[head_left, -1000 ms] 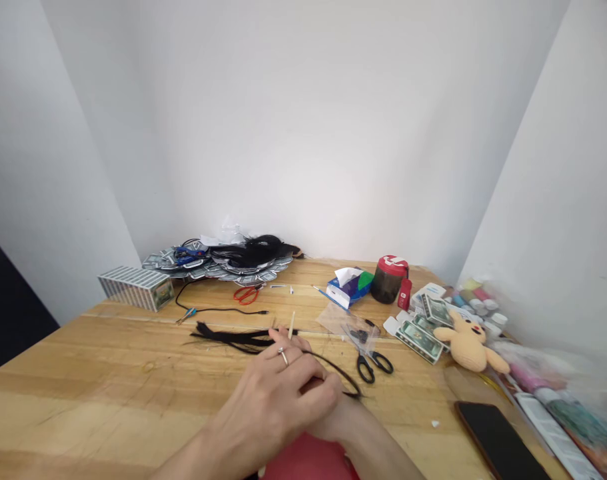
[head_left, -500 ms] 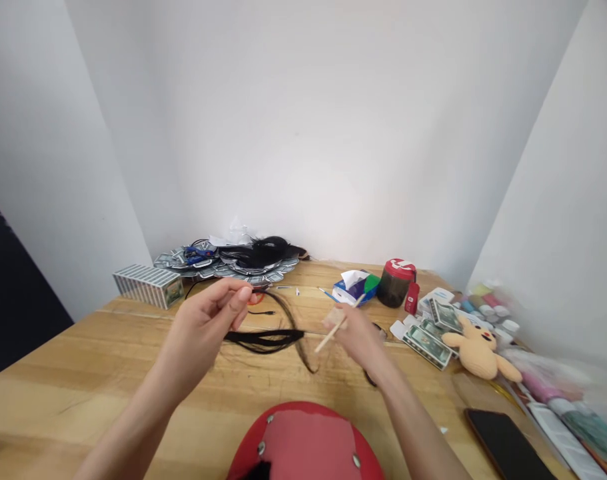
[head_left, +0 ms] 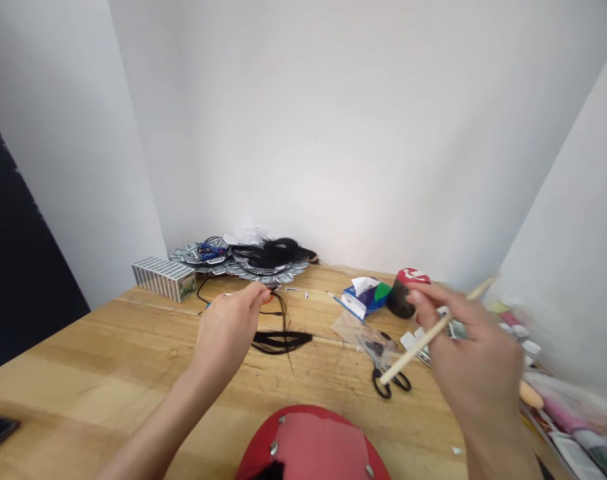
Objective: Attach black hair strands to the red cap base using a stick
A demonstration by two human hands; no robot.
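My left hand (head_left: 228,330) is closed, thumb and fingers pinching the top of a thin strand of black hair (head_left: 284,313) that hangs down over the table. Below and right of it, a flat bundle of black hair (head_left: 283,342) lies on the wood. Raised at the right, my right hand (head_left: 476,357) has a pale wooden stick (head_left: 416,350) lodged between its fingers, slanting across the palm. Thumb and forefinger meet at their tips; whether something fine is between them I cannot make out. Black-handled scissors (head_left: 382,385) lie beneath the stick's lower end, partly under a clear plastic bag (head_left: 350,327).
A red domed object with metal studs (head_left: 316,437) stands at the near edge. A tissue pack (head_left: 366,297) and a red-lidded jar (head_left: 400,300) are at the back right. Stacked boxes (head_left: 164,279) and fanned cards with black hair (head_left: 273,253) sit back left.
My right hand has moved right and closer to me with the stick, uncovering the plastic bag and scissors. The strand at my left hand now hangs straighter. The view has turned slightly.
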